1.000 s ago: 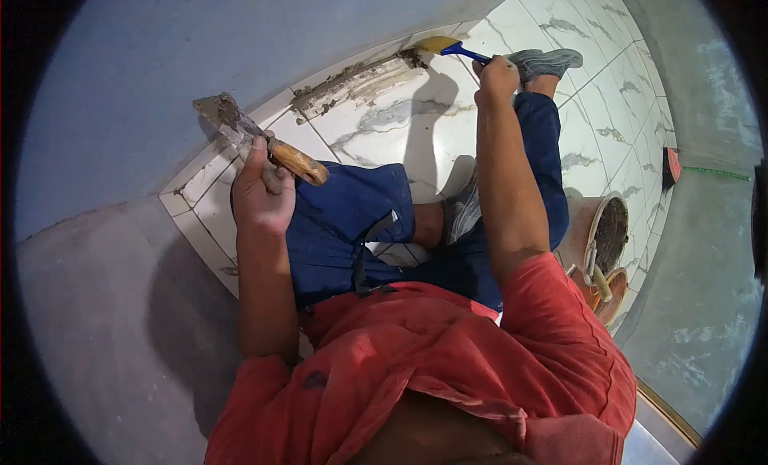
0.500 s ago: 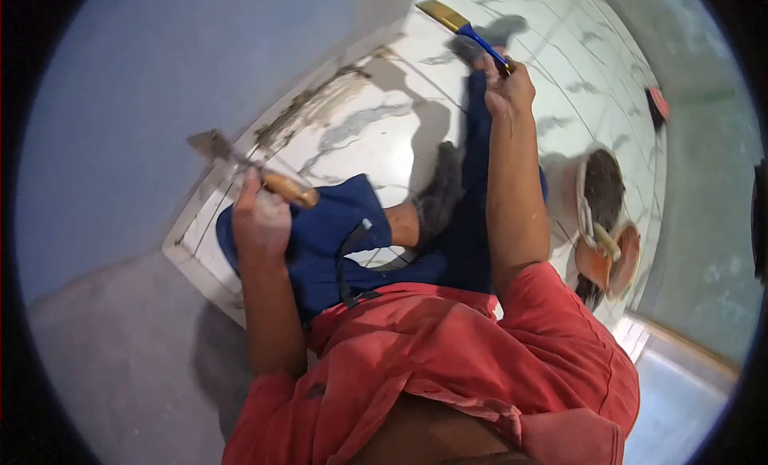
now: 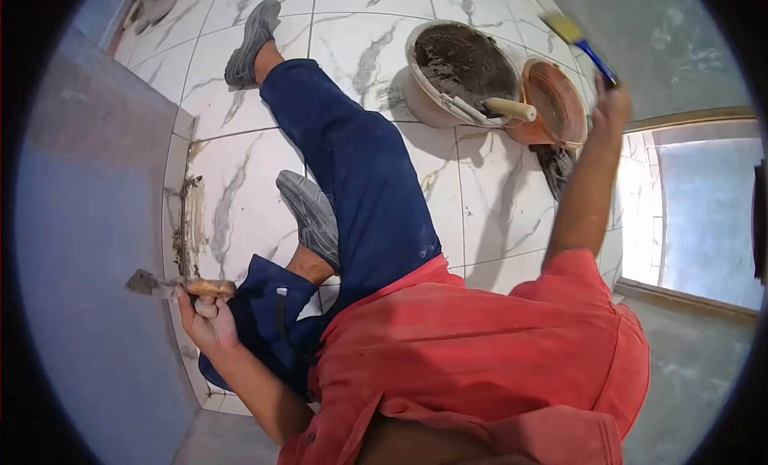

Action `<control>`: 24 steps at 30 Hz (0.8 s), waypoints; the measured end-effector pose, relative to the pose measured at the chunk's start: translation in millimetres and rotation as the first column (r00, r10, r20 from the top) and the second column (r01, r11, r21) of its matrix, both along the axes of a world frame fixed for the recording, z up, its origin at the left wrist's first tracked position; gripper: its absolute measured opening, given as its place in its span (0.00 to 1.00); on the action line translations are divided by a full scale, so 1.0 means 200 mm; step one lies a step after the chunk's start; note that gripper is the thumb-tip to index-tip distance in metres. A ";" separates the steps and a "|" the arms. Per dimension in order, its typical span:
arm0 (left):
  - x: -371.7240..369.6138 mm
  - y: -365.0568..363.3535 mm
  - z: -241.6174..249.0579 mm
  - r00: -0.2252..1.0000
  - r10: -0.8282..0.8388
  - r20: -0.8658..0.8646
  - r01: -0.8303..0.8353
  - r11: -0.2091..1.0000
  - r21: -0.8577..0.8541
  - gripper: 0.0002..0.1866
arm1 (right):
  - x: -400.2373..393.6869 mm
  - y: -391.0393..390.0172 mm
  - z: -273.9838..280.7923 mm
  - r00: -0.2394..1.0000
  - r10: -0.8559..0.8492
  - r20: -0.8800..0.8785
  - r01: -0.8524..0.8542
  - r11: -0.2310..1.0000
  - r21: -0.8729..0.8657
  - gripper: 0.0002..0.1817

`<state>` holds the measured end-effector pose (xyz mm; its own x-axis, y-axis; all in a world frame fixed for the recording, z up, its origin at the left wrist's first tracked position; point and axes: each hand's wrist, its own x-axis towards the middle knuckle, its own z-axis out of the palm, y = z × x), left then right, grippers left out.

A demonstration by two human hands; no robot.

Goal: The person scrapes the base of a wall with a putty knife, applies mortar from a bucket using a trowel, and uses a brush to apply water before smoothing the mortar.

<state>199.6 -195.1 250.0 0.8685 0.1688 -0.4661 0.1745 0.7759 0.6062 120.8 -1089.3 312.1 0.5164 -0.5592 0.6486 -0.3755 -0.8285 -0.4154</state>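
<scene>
My left hand point(image 3: 210, 319) is closed around the wooden handle of a small trowel point(image 3: 210, 288), whose metal blade points left toward the wall. At the upper right my right hand point(image 3: 612, 111) grips a paintbrush point(image 3: 594, 55) with a blue handle, its yellowish bristles up and to the left. Below and left of that hand are a white bucket point(image 3: 416, 93) of dark mortar and an orange container point(image 3: 578, 105). A tool with a pale handle point(image 3: 510, 108) lies across the bucket's rim.
Grey-veined white tiles point(image 3: 240, 157) cover the floor, with mortar smears point(image 3: 192, 225) along the left wall point(image 3: 104, 193). My legs point(image 3: 368, 193) stretch across the floor. A dark object point(image 3: 555, 171) lies below the orange container. A doorway point(image 3: 704, 217) opens at the right.
The view has turned right, bringing the buckets nearer the middle. My right hand has swung with the brush from above my leg to the far side of the containers. The trowel stays in my left hand.
</scene>
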 end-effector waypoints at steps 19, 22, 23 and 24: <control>-0.03 -0.19 -0.07 0.998 0.046 0.035 -0.048 0.995 0.083 0.11 | 0.02 0.44 0.10 0.755 -0.617 -0.224 0.523 0.772 -0.361 0.32; -0.04 -0.21 -0.18 0.993 0.064 -0.104 -0.055 0.995 0.086 0.09 | 0.32 1.52 0.23 0.972 0.217 -0.090 -0.202 0.968 0.148 0.27; -0.03 -0.23 -0.19 0.993 0.063 -0.100 -0.054 0.995 0.085 0.09 | 0.36 1.80 0.22 0.846 0.356 -0.396 -0.217 0.910 0.355 0.24; -0.03 -0.25 -0.21 0.992 0.051 -0.119 -0.038 0.993 0.115 0.09 | 0.41 2.28 0.19 0.566 0.787 -0.245 -0.757 0.614 0.224 0.19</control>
